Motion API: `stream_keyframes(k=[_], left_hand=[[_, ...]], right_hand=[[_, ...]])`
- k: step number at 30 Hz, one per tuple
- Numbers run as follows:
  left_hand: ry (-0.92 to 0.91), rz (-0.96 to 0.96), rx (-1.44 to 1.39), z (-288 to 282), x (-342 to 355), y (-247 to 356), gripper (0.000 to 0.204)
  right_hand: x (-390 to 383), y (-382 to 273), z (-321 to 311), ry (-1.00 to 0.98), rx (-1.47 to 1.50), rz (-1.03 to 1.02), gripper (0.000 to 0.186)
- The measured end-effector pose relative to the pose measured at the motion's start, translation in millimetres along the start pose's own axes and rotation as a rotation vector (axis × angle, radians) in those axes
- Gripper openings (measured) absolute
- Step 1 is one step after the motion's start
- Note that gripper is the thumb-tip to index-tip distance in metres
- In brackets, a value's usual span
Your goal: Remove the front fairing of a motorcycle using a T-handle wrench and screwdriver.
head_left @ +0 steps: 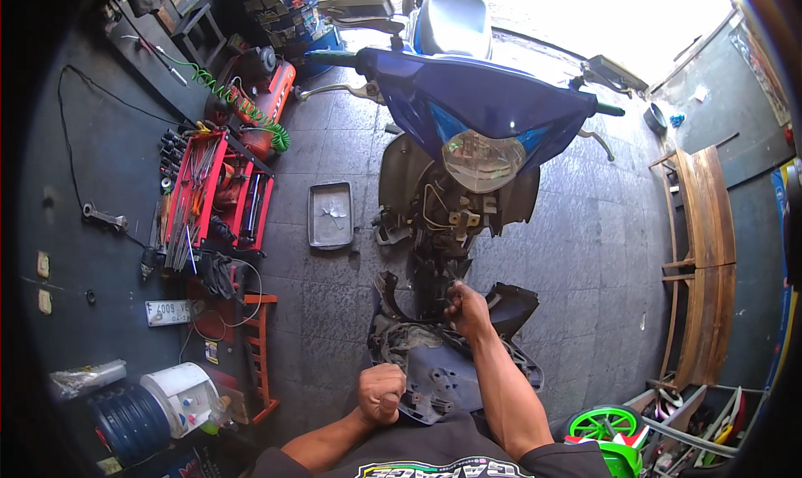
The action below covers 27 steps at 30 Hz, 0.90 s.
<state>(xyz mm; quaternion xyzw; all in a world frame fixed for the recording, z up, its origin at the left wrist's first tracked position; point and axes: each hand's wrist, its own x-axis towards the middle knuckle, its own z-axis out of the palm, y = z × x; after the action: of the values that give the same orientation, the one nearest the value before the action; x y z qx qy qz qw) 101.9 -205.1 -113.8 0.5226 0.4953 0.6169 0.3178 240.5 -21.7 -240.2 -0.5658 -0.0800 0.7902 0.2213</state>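
A scooter with a purple-blue front cowl (401, 81) and clear headlight (484, 156) stands before me, its lower front stripped to brackets and wiring. Below that, close to my body, is a dark plastic body panel (443, 376) with holes and scuffs. My right hand (468, 312) is closed above the panel's far side, by the dark parts under the headlight; whatever it grips is hidden by the fingers. Curled into a fist, my left hand (383, 393) is against the panel's near left edge. I cannot make out what, if anything, is inside it.
Left of the scooter, a grey metal tray (331, 242) holding small parts lies on the tiled floor. Further left are a red tool cart (266, 202), a red air compressor (276, 102) and a white-and-blue drum (180, 399). A wooden bench (710, 269) and a green wheel (606, 421) are on the right.
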Motion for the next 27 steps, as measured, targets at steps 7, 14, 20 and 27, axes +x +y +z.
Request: stream_keyframes(k=[7,14,20,27], left_hand=[[-0.135,-0.051,0.016,7.1,-2.9,-14.7,0.062],[-0.268,-0.261,-0.014,3.1,5.4,-17.7,0.057],[-0.566,-0.665,0.398,7.6,71.6,-32.7,0.038],[-0.060,-0.600,0.578,70.7,129.9,-149.9,0.022]], right_hand=[[5.1,24.0,1.7,0.064,-0.299,-0.422,0.021],[16.4,36.6,-7.2,0.042,-0.229,-0.502,0.026],[24.3,40.0,-6.9,-0.025,-0.089,-0.501,0.025],[30.1,39.4,-15.6,-0.005,-0.235,-0.569,0.025]])
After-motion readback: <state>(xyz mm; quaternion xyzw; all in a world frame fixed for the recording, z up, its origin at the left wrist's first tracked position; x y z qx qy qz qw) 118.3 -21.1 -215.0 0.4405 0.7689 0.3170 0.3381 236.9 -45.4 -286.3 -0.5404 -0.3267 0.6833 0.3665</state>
